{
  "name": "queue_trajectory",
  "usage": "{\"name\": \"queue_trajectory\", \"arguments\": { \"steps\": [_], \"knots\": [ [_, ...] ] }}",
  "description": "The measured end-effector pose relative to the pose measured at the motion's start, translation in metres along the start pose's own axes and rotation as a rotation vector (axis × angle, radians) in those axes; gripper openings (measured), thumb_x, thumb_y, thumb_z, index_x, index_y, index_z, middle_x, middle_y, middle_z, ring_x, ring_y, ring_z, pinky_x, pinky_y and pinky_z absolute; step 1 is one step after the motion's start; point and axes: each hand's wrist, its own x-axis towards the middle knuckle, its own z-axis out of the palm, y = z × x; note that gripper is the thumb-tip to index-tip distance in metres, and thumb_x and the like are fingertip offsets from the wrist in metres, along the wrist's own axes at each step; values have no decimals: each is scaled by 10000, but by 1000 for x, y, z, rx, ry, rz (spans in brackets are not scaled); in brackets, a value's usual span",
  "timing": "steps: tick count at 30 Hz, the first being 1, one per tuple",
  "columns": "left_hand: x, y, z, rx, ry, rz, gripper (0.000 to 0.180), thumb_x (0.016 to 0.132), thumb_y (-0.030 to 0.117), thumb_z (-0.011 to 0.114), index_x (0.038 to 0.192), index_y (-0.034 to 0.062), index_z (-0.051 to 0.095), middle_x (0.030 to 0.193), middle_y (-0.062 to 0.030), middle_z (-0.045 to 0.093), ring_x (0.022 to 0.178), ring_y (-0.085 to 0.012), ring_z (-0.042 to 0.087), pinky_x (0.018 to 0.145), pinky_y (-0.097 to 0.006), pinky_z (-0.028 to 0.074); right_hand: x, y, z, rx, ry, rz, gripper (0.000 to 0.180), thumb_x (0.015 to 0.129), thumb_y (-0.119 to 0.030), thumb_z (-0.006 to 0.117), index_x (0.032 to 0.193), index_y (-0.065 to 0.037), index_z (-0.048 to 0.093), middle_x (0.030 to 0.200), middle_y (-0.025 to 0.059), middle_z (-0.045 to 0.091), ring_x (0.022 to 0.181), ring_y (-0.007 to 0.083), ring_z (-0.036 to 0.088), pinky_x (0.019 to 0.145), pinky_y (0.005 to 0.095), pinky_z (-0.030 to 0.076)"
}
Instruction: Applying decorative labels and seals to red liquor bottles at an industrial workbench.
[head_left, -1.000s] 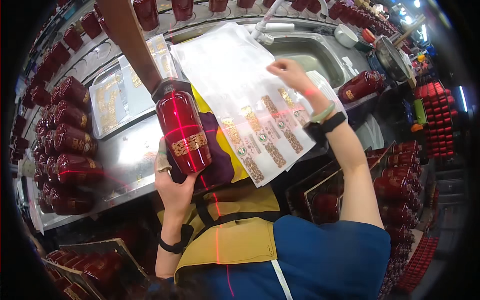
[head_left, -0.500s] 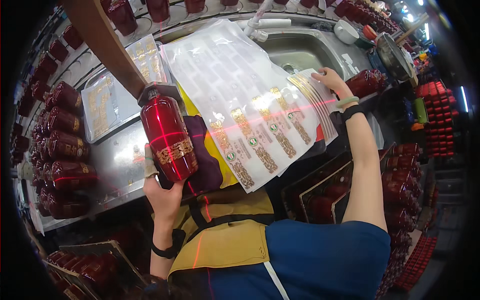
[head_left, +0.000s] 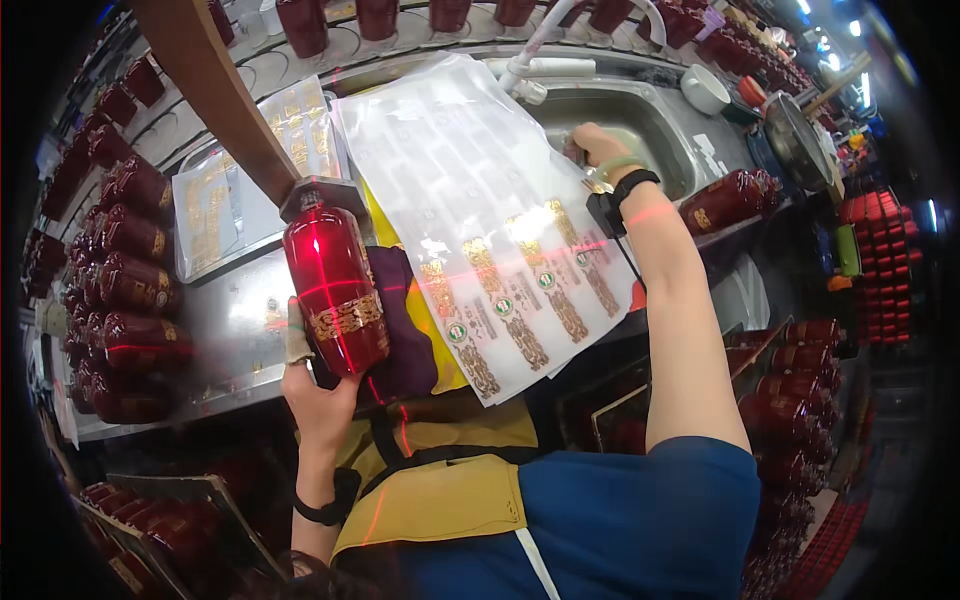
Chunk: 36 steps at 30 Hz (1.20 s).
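My left hand [head_left: 318, 395] is wrapped round the base of a glossy red bottle [head_left: 335, 270] with a gold patterned band. A cloth cover sits on one finger. The bottle's neck end meets a dark angular block [head_left: 325, 195] at the foot of a brown bar. Over the steel sink [head_left: 660, 125], my right hand [head_left: 598, 145] has its fingers curled in; what they hold, if anything, I cannot make out. Below that wrist lie white translucent sheets [head_left: 450, 170] with gold patterned strips and round green marks. A dark purple cloth [head_left: 405, 335] lies beside the bottle.
Red bottles [head_left: 140, 280] are stacked at the left, and others stand along the back. A white faucet [head_left: 525, 80] reaches over the sink. One red bottle [head_left: 730, 200] lies right of it, near a white bowl [head_left: 705, 90] and a pan [head_left: 798, 140]. Gold-printed sheets [head_left: 215, 215] rest on a tray.
My right hand has moved left and away from me, from the striped sheets to over the sink, and its fingers have curled in. My left hand still grips the bottle.
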Motion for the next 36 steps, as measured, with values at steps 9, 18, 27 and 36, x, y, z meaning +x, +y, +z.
{"name": "queue_trajectory", "arguments": {
  "steps": [9,18,27,36],
  "knots": [
    [2,-9,5,19,39,51,966,740,59,858,1574,-35,379,1501,-232,551,1326,-305,593,1110,-386,442,-65,-42,-83,295,-281,666,227,954,-167,688,1045,35,742,821,34,688,709,106,627,597,261,498],
    [1,-3,5,-73,-20,-34,935,765,69,856,1562,-55,384,1560,-221,493,1436,-293,484,1195,-393,336,-189,-78,-18,-626,-34,-16,517,910,4,562,1426,-23,553,1472,203,566,1393,384,503,1128,456,435],
    [0,-2,4,-32,5,1,964,749,19,840,1578,-53,352,1553,-226,501,1387,-287,542,1155,-376,395,-184,-91,-25,-426,17,107,472,953,-32,518,1422,13,539,1442,213,583,1342,409,538,1114,444,443],
    [1,-3,4,6,18,16,963,752,44,852,1572,-62,357,1551,-231,501,1397,-291,535,1163,-382,390,-132,9,-60,-529,201,511,642,839,-375,803,1322,20,653,1286,266,676,1218,373,649,1045,397,492]
  ]
}}
